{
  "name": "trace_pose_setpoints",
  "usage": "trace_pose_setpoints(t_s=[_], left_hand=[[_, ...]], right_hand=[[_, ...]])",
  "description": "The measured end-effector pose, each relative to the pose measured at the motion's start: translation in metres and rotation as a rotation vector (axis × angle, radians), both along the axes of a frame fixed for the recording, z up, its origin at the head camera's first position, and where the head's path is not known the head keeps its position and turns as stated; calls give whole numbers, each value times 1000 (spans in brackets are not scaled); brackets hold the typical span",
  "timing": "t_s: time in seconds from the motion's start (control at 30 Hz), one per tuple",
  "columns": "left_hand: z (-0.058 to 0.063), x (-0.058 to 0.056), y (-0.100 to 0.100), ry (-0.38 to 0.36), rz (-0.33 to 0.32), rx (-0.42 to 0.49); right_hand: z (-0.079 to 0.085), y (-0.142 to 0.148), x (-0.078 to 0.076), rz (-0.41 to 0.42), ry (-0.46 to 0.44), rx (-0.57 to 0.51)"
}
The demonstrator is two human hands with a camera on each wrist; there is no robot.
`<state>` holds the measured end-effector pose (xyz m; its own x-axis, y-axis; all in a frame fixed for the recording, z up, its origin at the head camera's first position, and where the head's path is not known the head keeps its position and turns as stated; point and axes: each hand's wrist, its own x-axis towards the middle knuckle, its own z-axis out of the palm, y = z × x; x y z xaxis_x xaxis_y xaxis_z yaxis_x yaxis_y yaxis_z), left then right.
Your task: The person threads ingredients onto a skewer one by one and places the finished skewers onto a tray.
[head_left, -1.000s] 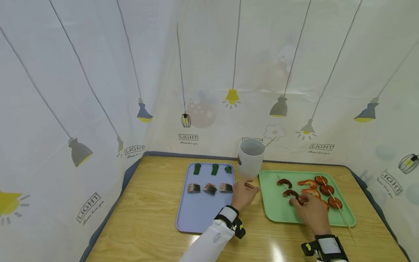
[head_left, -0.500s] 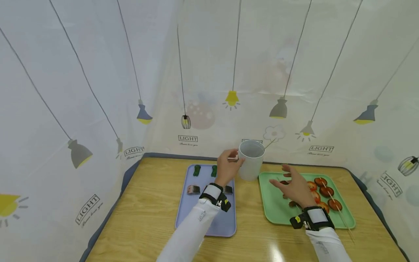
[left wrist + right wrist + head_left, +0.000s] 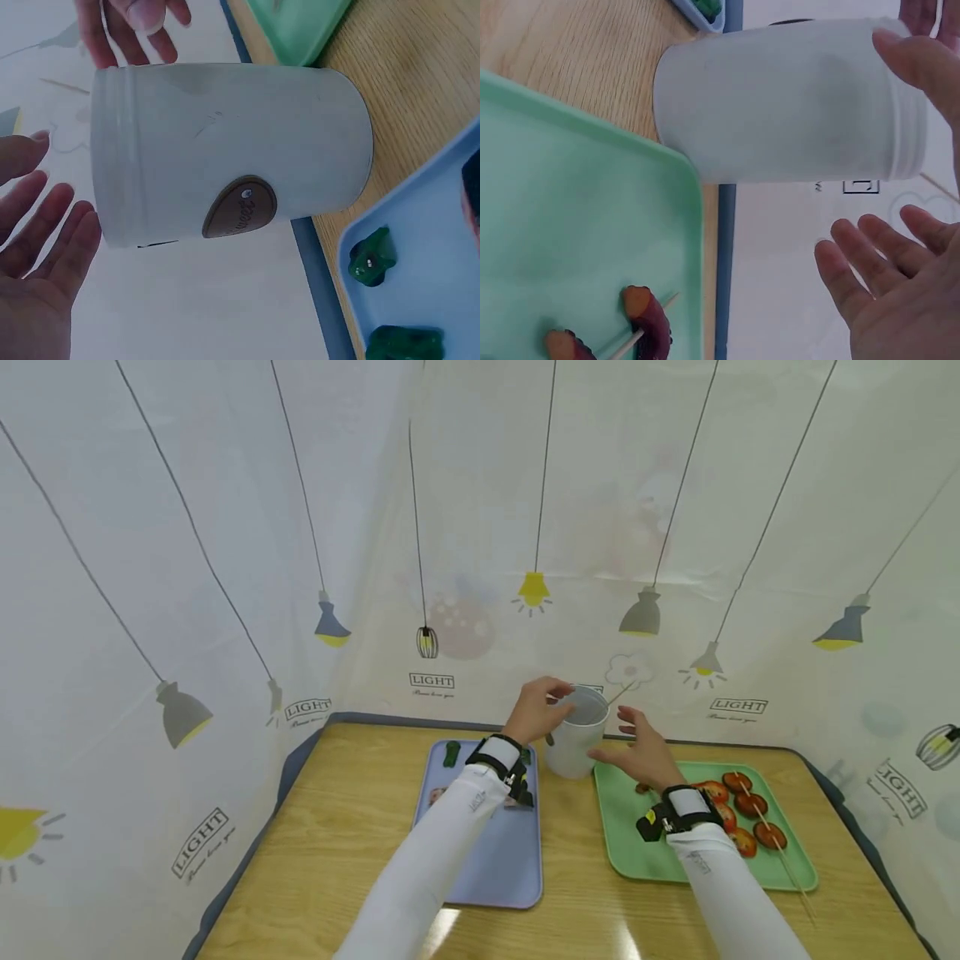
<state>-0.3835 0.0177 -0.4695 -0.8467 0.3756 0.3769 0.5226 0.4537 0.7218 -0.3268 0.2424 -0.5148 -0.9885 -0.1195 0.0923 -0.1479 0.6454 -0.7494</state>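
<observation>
A tall whitish canister [image 3: 573,752] stands upright between the two trays, near the back edge of the table. One thin wooden stick [image 3: 621,692] leans out over its rim. My left hand [image 3: 535,712] is at the canister's upper left with loosely spread fingers, the fingertips right at the rim in the left wrist view. On the other side my right hand [image 3: 641,752] is spread, its thumb overlapping the canister wall and its fingers off to the right of it. A brown oval label [image 3: 244,208] faces the left wrist camera. Neither hand grips anything.
The lavender tray [image 3: 491,877] carries green pieces and fish-like pieces, partly hidden by my left arm. On the green tray [image 3: 637,856] lie octopus pieces [image 3: 654,322] on a stick, shrimp and round brown slices [image 3: 752,804] on a long skewer. A printed curtain stands behind.
My right hand has let go of the octopus skewer and moved up and left to the canister. My left hand has risen from between the trays to the canister's rim.
</observation>
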Motion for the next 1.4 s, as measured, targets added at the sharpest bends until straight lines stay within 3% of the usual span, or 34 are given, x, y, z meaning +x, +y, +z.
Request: trace_pose_setpoints(t_s=[0.27, 0.53, 0.7, 0.97, 1.13, 1.4], left_hand=[[1, -17, 22, -14, -32, -210], [-6, -28, 45, -1, -41, -321], [-5, -28, 55, -13, -6, -339], [-7, -26, 64, 10, 40, -381], [-12, -26, 67, -1, 28, -351], [-14, -29, 65, 52, 11, -307]], right_hand=[[-11, -9, -19, 32, -60, -66], [-15, -16, -26, 19, -56, -95], [-18, -17, -29, 15, -47, -152], [-25, -14, -33, 8, -60, -159], [-28, -14, -33, 2, -78, -160], [-26, -14, -31, 0, -83, -149]])
